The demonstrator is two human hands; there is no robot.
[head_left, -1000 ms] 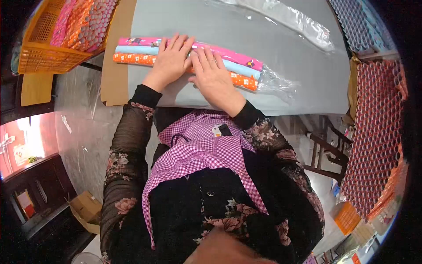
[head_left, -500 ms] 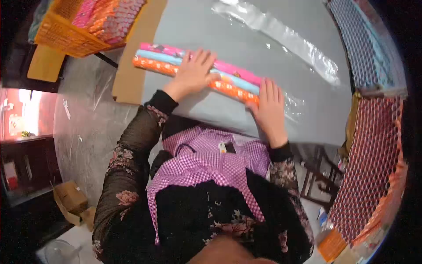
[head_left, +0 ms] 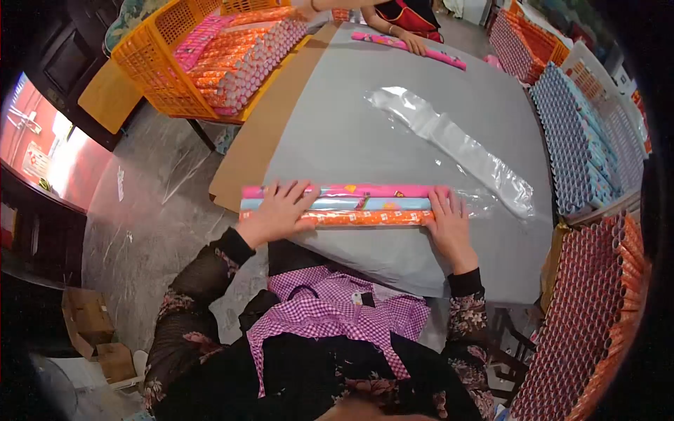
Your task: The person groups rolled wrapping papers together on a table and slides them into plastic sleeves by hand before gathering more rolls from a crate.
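Observation:
Side by side near the front of the table lie three patterned paper rolls: a pink roll [head_left: 379, 191], a light-blue roll [head_left: 337, 204] and an orange roll [head_left: 379, 218]. Clear plastic seems to cover them, and its loose end [head_left: 483, 203] reaches past their right ends. My left hand [head_left: 282, 214] rests on the rolls toward their left end, fingers spread. Across the right end lies my right hand [head_left: 449, 228], its fingers stretched out flat. Beyond the rolls, shiny clear plastic sleeves [head_left: 449, 140] lie flat on the grey table [head_left: 323, 126].
A yellow basket [head_left: 151, 77] full of rolls stands far left. Along the right side are stacked blue rolls [head_left: 569, 133] and red-orange rolls [head_left: 576, 330]. At the far edge a co-worker's hand [head_left: 414, 43] touches a pink roll [head_left: 446, 59]; another person's arm crosses the basket.
The view has shifted to take in more of the far side. The three rolls now lie straighter across the table. My left hand has moved toward their left end; my right stays at the right end.

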